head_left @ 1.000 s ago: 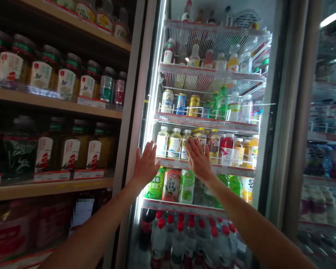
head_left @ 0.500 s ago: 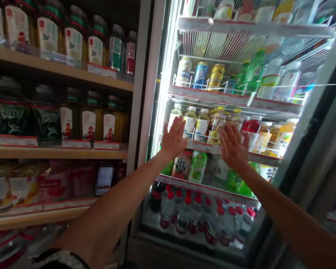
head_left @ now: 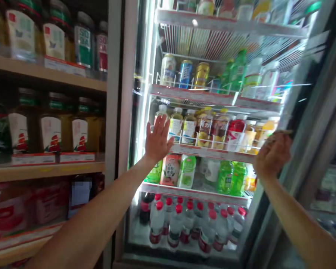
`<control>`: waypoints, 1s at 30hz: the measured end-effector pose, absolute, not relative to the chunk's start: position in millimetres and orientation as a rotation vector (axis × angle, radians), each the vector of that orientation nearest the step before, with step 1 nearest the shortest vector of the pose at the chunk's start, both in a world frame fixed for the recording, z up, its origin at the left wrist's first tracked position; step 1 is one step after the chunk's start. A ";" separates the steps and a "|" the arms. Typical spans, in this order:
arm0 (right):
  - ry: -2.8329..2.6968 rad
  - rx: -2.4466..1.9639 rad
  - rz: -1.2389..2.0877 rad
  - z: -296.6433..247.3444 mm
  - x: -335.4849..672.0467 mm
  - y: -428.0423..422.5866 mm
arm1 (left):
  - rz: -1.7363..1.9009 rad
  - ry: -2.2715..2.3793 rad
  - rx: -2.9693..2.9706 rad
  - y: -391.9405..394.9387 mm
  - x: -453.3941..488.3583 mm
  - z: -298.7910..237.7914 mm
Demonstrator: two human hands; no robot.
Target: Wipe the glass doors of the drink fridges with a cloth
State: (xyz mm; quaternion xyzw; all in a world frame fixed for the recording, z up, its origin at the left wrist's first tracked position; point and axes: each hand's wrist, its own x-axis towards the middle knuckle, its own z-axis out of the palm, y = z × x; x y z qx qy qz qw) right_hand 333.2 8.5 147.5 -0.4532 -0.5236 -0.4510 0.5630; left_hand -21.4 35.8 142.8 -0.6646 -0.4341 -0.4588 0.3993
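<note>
My left hand point(head_left: 158, 140) is spread flat against the glass door point(head_left: 134, 149) of a lit drinks cooler, in front of the bottles on its middle shelf. Its fingers are apart and hold nothing. Over at the right side of the door, my right hand point(head_left: 273, 155) is closed around a crumpled cloth point(head_left: 285, 132). Only a thin pale edge of the cloth shows above the fingers. Behind the glass, between my hands, stand a red-labelled bottle point(head_left: 235, 134) and several tea bottles point(head_left: 205, 127).
Left of the cooler, wooden shelves point(head_left: 44, 171) carry bottled drinks and price strips. Red-capped water bottles point(head_left: 176, 226) fill the cooler's bottom. A dark door frame point(head_left: 305, 130) runs along the right, and a phone-like blurred screen point(head_left: 81, 192) shows at lower left.
My right hand has swept rightward with the cloth, from the middle of the glass to its right side. The left hand stays flat near the same bottles. The view has turned slightly right.
</note>
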 end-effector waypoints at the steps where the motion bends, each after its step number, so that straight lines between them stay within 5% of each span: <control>1: -1.220 -1.081 -1.080 147.3 338.1 9.2 | -1.175 -1.089 -1.673 37.2 -21.8 142.3; 13: -1.299 -1.008 -1.025 133.1 308.3 41.5 | -1.278 -0.924 -1.565 41.6 -20.3 139.6; 24: -1.520 -0.603 -0.324 156.0 236.4 21.4 | -1.325 -0.417 -1.847 25.2 125.1 166.0; 30: -1.228 -0.863 -0.735 164.6 303.9 37.9 | -1.293 -0.600 -1.731 33.4 147.0 187.1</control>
